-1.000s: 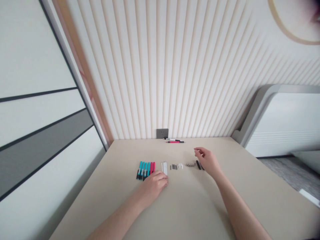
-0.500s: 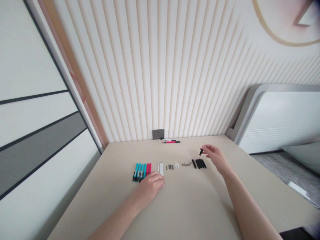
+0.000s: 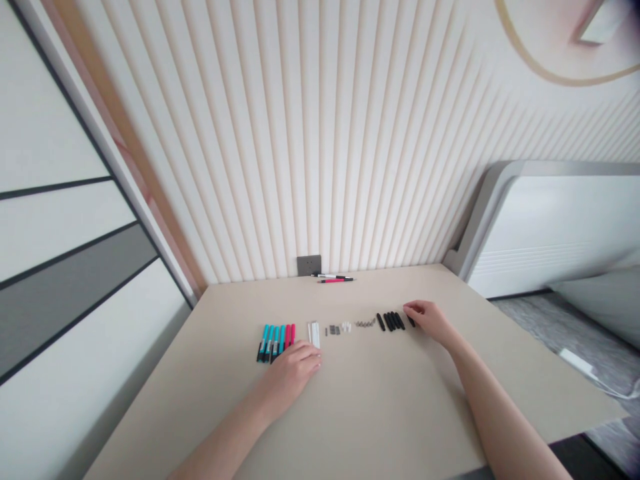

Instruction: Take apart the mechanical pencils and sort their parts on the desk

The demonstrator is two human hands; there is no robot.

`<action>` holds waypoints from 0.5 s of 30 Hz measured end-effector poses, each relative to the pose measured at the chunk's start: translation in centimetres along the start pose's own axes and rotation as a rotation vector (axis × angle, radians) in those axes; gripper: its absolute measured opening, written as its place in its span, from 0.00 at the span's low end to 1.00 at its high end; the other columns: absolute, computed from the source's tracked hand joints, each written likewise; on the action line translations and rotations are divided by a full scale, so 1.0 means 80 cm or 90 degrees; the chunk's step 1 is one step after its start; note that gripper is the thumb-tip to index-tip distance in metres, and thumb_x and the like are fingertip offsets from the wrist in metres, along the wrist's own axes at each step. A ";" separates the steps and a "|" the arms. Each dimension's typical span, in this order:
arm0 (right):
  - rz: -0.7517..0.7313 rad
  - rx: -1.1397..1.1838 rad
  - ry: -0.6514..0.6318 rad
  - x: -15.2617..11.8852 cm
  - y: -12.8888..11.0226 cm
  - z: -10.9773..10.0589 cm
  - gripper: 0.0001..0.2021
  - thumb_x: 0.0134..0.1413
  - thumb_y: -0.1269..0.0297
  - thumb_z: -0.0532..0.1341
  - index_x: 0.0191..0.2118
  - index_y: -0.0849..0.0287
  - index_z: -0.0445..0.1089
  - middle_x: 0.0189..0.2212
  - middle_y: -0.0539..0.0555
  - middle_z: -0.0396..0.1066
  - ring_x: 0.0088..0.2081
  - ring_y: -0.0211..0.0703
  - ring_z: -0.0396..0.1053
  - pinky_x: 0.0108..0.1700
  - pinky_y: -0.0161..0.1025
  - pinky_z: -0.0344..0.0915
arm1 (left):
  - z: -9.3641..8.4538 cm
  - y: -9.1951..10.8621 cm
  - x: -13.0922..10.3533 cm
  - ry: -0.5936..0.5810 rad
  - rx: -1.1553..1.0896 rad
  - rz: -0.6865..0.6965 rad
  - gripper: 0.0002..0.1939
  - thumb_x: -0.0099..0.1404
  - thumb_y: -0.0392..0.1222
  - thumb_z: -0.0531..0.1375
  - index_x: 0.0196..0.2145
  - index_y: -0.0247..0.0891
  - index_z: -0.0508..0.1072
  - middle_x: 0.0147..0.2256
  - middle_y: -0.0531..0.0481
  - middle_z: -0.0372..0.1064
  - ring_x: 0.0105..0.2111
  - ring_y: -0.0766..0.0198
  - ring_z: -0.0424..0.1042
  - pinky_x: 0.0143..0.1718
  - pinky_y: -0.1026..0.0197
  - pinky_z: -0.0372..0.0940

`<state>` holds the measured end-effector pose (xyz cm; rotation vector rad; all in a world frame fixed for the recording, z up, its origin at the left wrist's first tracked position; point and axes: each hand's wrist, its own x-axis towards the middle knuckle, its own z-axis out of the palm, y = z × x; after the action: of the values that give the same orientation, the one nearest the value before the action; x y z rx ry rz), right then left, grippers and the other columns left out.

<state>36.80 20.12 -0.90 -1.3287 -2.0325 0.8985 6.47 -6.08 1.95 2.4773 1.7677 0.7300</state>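
Note:
My right hand (image 3: 427, 318) is at the right end of a row of black pen barrels (image 3: 394, 321). Its fingers pinch one more short black pen barrel (image 3: 411, 321), low at the tabletop and partly hidden by the hand. My left hand (image 3: 296, 363) lies on the table with fingers loosely bent, over the near ends of thin white refills (image 3: 315, 333). It also covers part of the turquoise barrels (image 3: 271, 337) and pink barrels (image 3: 290, 335). Between the hands lie small grey pieces (image 3: 335, 330), small white pieces (image 3: 347, 327) and metal springs (image 3: 365, 323).
At the back of the table (image 3: 370, 400) lie a pink pen (image 3: 336, 281) and a white pen (image 3: 333, 276), below a dark wall socket (image 3: 309, 265). A ribbed wall (image 3: 310, 133) borders the far edge. A bed headboard (image 3: 550, 227) stands at the right.
My right hand has lowered the black barrel from above the row to the table at its right end. My left hand stays by the refills. The view has shifted slightly.

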 end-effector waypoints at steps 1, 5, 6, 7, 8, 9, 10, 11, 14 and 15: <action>-0.004 -0.008 -0.006 0.000 -0.001 0.001 0.18 0.48 0.51 0.60 0.33 0.61 0.78 0.22 0.52 0.73 0.24 0.41 0.66 0.28 0.36 0.58 | 0.000 0.000 0.000 -0.001 0.000 0.000 0.10 0.67 0.32 0.56 0.42 0.37 0.76 0.43 0.48 0.74 0.46 0.60 0.70 0.50 0.55 0.69; -0.015 -0.038 -0.022 0.001 0.000 -0.001 0.17 0.50 0.52 0.58 0.32 0.60 0.78 0.22 0.52 0.74 0.24 0.41 0.66 0.29 0.36 0.58 | -0.001 0.000 0.000 0.000 -0.005 -0.003 0.10 0.68 0.32 0.56 0.42 0.37 0.76 0.42 0.48 0.74 0.46 0.61 0.70 0.51 0.55 0.69; -0.016 -0.042 -0.023 0.001 0.001 -0.001 0.17 0.51 0.52 0.57 0.33 0.60 0.77 0.22 0.52 0.74 0.24 0.41 0.66 0.29 0.36 0.58 | 0.000 0.000 0.000 0.001 -0.007 -0.005 0.10 0.68 0.32 0.55 0.42 0.38 0.76 0.42 0.48 0.74 0.46 0.61 0.70 0.51 0.55 0.69; -0.018 -0.045 -0.025 0.001 0.002 -0.002 0.17 0.51 0.53 0.57 0.33 0.60 0.77 0.22 0.52 0.73 0.24 0.41 0.66 0.29 0.36 0.58 | 0.000 -0.001 0.000 0.002 -0.009 -0.006 0.10 0.68 0.32 0.55 0.42 0.38 0.76 0.43 0.48 0.74 0.46 0.61 0.70 0.51 0.55 0.68; -0.020 -0.046 -0.028 0.000 0.003 -0.001 0.17 0.50 0.53 0.58 0.34 0.60 0.77 0.22 0.51 0.73 0.24 0.41 0.67 0.29 0.36 0.58 | 0.001 -0.002 -0.001 0.001 -0.010 -0.006 0.10 0.68 0.32 0.55 0.42 0.38 0.76 0.43 0.48 0.74 0.47 0.61 0.70 0.51 0.55 0.68; -0.022 -0.047 -0.031 -0.001 0.004 -0.001 0.17 0.50 0.54 0.58 0.36 0.60 0.77 0.22 0.51 0.74 0.25 0.41 0.67 0.29 0.36 0.58 | 0.001 -0.002 -0.001 0.001 -0.010 -0.006 0.10 0.68 0.32 0.56 0.42 0.38 0.76 0.43 0.48 0.74 0.47 0.61 0.70 0.51 0.55 0.68; -0.026 -0.047 -0.035 -0.001 0.005 0.000 0.17 0.49 0.54 0.59 0.37 0.60 0.77 0.22 0.51 0.74 0.25 0.42 0.67 0.29 0.36 0.58 | 0.002 -0.003 -0.002 -0.001 -0.010 -0.006 0.10 0.68 0.32 0.56 0.42 0.38 0.76 0.43 0.48 0.74 0.47 0.61 0.70 0.51 0.55 0.68; -0.029 -0.048 -0.040 -0.002 0.005 0.001 0.17 0.48 0.55 0.60 0.39 0.61 0.77 0.23 0.51 0.74 0.25 0.42 0.68 0.29 0.35 0.59 | 0.003 -0.003 -0.002 -0.002 -0.008 -0.006 0.10 0.68 0.32 0.56 0.42 0.37 0.76 0.43 0.48 0.74 0.46 0.60 0.70 0.51 0.55 0.68; -0.039 -0.055 -0.051 -0.004 0.005 0.004 0.17 0.46 0.57 0.61 0.40 0.61 0.77 0.23 0.51 0.74 0.26 0.42 0.69 0.29 0.36 0.60 | 0.003 -0.003 -0.002 0.003 -0.005 -0.002 0.09 0.68 0.32 0.56 0.41 0.37 0.76 0.42 0.48 0.74 0.46 0.61 0.70 0.50 0.55 0.69; -0.041 -0.058 -0.053 -0.005 0.004 0.005 0.17 0.46 0.57 0.61 0.40 0.61 0.77 0.23 0.50 0.74 0.25 0.42 0.68 0.30 0.36 0.60 | 0.002 -0.002 -0.002 0.005 -0.005 -0.002 0.09 0.68 0.32 0.56 0.41 0.37 0.76 0.42 0.48 0.74 0.46 0.61 0.70 0.50 0.55 0.69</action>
<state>36.82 19.79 -1.46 -1.2848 -2.1910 0.8536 6.36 -6.14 1.67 2.4694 1.7672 0.7461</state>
